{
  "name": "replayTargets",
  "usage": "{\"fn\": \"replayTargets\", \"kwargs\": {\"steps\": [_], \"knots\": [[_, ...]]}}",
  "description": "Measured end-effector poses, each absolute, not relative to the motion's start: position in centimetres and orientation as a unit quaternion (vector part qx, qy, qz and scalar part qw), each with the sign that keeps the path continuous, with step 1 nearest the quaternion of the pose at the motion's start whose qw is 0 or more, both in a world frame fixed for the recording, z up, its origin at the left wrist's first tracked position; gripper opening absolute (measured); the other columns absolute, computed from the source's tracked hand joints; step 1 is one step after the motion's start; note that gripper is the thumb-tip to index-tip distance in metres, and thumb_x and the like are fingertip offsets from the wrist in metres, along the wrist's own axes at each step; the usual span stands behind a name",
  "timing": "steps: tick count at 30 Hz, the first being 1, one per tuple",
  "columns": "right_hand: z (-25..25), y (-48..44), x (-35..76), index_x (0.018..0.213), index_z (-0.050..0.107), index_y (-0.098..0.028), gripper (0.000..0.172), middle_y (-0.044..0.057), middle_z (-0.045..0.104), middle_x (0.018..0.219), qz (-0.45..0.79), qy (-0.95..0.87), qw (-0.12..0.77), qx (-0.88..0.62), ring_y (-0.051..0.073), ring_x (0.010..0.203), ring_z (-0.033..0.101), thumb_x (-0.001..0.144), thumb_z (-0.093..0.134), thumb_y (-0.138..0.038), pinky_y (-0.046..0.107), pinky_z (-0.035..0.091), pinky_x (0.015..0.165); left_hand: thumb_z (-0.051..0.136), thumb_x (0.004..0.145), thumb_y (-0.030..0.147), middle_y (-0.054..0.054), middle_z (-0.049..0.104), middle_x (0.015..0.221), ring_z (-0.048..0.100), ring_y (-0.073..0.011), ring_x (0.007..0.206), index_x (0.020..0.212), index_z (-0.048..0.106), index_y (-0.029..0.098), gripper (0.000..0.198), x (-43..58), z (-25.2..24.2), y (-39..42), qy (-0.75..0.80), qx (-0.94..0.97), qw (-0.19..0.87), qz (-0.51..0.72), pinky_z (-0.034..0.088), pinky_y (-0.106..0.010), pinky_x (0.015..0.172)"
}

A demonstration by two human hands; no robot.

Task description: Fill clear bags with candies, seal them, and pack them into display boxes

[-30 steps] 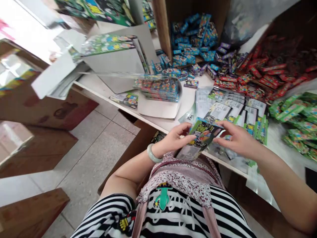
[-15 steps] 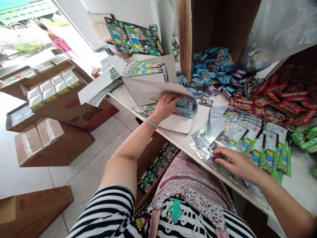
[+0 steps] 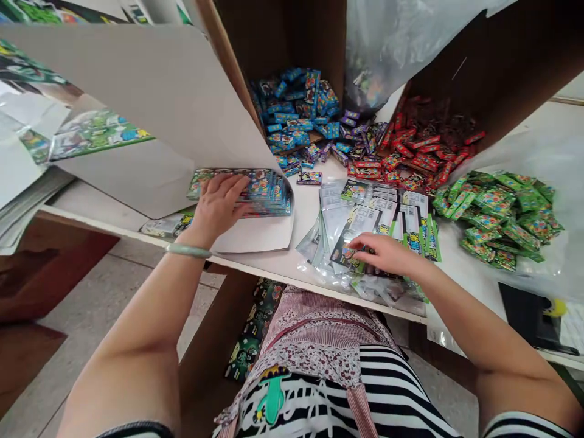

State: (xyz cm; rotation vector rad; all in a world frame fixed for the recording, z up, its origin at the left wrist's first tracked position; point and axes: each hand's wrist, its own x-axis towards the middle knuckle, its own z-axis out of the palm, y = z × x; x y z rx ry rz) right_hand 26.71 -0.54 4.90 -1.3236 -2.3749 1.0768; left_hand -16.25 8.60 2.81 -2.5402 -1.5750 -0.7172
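Note:
My left hand (image 3: pixel 221 204) lies with fingers apart on a stack of filled candy packets (image 3: pixel 267 188), which sits inside an open white cardboard box (image 3: pixel 255 240). Its palm faces down and the hand looks open. My right hand (image 3: pixel 381 252) rests on a spread of printed plastic pouches (image 3: pixel 360 222) in black, green and clear film. Thumb and fingers there are slightly curled and apart, with nothing visibly gripped. Whether a fingertip has caught a pouch edge cannot be made out.
Small blue candy packs (image 3: pixel 296 115) spill from a carton, with purple packs (image 3: pixel 365 137) beside them. Red packs (image 3: pixel 424 149) and green packs (image 3: pixel 506 213) lie farther right. An open carton of printed boxes (image 3: pixel 255 331) stands below the table edge (image 3: pixel 319 289).
The view has turned to the right, bringing the green packs fully into sight. My left hand stays on the packet stack. My right hand has shifted from the pouches' near-left edge onto the printed pouches.

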Motion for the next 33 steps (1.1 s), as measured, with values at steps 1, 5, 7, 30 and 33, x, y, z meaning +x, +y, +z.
{"fn": "replayTargets", "kwargs": {"steps": [1,5,7,30,33], "knots": [[4.7,0.3,27.4,0.113,0.07,-0.022,0.025,0.011,0.074,0.116,0.333,-0.801,0.119,-0.483,0.027,0.105,0.069,0.094,0.057,-0.031,0.044,0.055,0.092,0.06,0.092,0.049,-0.016,0.053,0.149,0.042,-0.0389,0.143,0.145,0.05,0.02,0.062,-15.0,2.9,7.7,-0.524,-0.813,0.046,-0.251,0.03,-0.061,0.119],[3.6,4.0,29.2,0.129,0.064,-0.012,0.041,0.02,0.067,0.131,0.18,-0.774,0.133,-0.592,0.036,0.126,0.059,0.093,0.06,-0.032,0.052,0.046,0.107,0.055,0.096,0.05,-0.016,0.061,0.136,0.054,-0.032,0.13,0.141,0.05,0.018,0.056,-5.9,0.9,3.6,-0.49,-0.822,-0.053,-0.286,0.04,-0.052,0.115],[3.0,5.2,28.6,0.141,0.055,-0.008,0.062,0.023,0.058,0.143,0.157,-0.78,0.096,-0.598,0.038,0.136,0.05,0.088,0.069,-0.037,0.052,0.04,0.113,0.058,0.093,0.053,-0.018,0.063,0.131,0.058,-0.0315,0.125,0.138,0.051,0.014,0.059,-0.6,-0.8,2.4,-0.448,-0.846,-0.162,-0.24,0.046,-0.049,0.11],[10.9,3.2,29.9,0.073,0.072,-0.02,0.017,-0.003,0.068,0.069,0.478,-0.683,0.29,-0.469,0.015,0.069,0.061,0.076,0.079,-0.036,0.028,0.05,0.063,0.059,0.094,0.027,-0.012,0.072,0.121,0.069,-0.0227,0.111,0.133,0.06,0.018,0.04,5.6,5.1,0.2,-0.377,-0.826,-0.185,-0.376,0.055,-0.037,0.099],[11.3,2.5,29.5,0.082,0.073,-0.02,0.019,-0.002,0.072,0.079,0.488,-0.663,0.338,-0.456,0.017,0.08,0.066,0.081,0.077,-0.038,0.03,0.055,0.072,0.064,0.092,0.03,-0.015,0.068,0.131,0.065,-0.0279,0.122,0.139,0.056,0.017,0.05,5.4,5.5,0.2,-0.389,-0.832,-0.15,-0.366,0.052,-0.042,0.106]]}}
